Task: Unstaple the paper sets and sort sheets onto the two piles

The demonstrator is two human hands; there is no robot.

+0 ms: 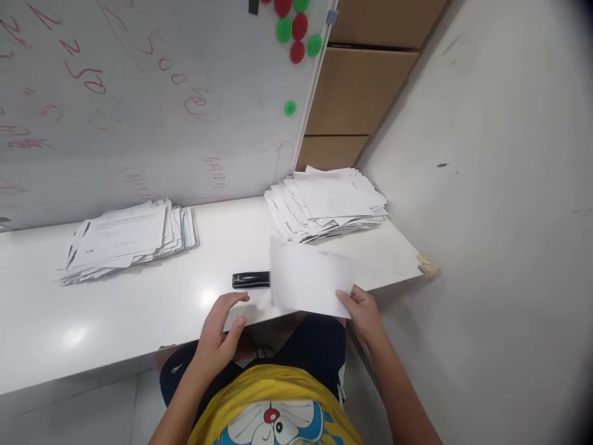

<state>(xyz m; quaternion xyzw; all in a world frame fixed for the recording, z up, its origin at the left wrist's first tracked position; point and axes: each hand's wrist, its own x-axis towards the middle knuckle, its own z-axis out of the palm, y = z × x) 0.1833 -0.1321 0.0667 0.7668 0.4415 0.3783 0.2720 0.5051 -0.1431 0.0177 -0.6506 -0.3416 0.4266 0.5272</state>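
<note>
My right hand [364,312] pinches the near corner of a white sheet of paper [310,278] and holds it just above the front edge of the white table [139,315]. A black stapler [251,280] lies on the table, partly hidden behind the sheet's left edge. My left hand [220,330] hovers at the table's front edge, fingers spread and empty, a little short of the stapler.
A messy pile of papers [327,201] sits at the table's back right, another stack of papers [127,238] at the back left. A whiteboard [139,93] with red writing and round magnets [296,31] stands behind. A white wall [486,185] closes the right side.
</note>
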